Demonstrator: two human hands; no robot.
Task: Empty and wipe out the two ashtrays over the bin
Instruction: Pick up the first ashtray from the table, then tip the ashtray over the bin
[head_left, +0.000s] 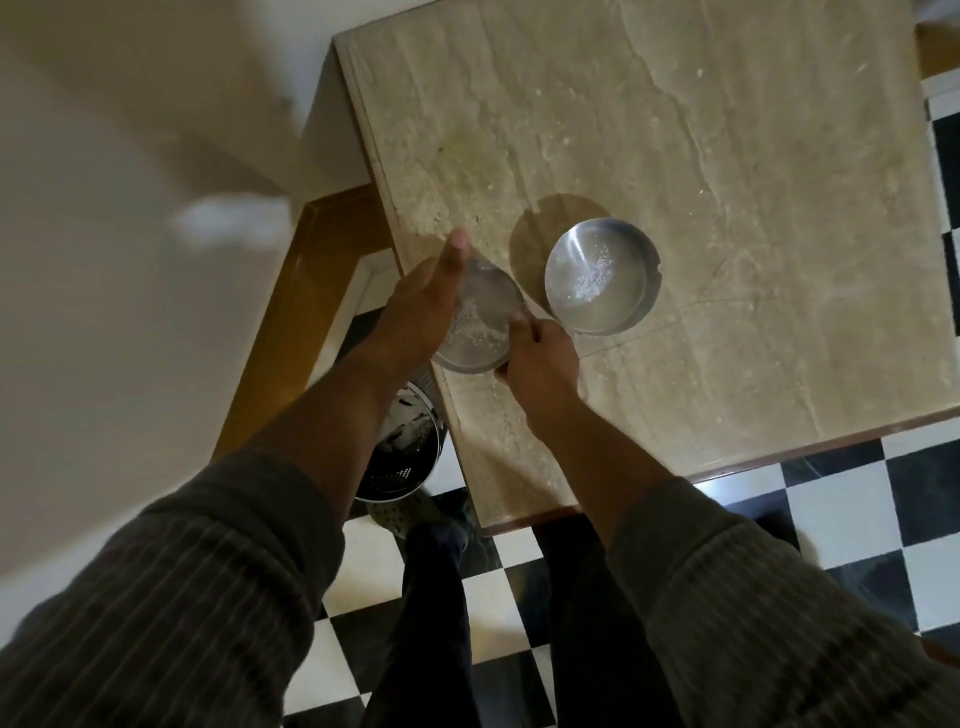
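The nearer ashtray (480, 322) is round, shiny metal, dusted with pale ash, at the marble table's (727, 182) left edge, above the mesh bin (410, 462); the right hand (540, 358) pinches its rim; the left hand (421, 306), fingers straight and together, rests against its side; the second ashtray (602, 275), just beside, holds white ash; no writing is legible.

I see two round metal ashtrays and a bin; the near ashtray (480, 322) sits between my fingers at the table's left edge, left hand (415, 306) flat along its left rim, right hand (540, 353) pinching its right rim; pale ash inside; the far ashtray (602, 275) lies flat just right of my right fingertips, ash specks inside, untouched; the bin (405, 447), perforated metal, stands below my left wrist, rubbish inside.
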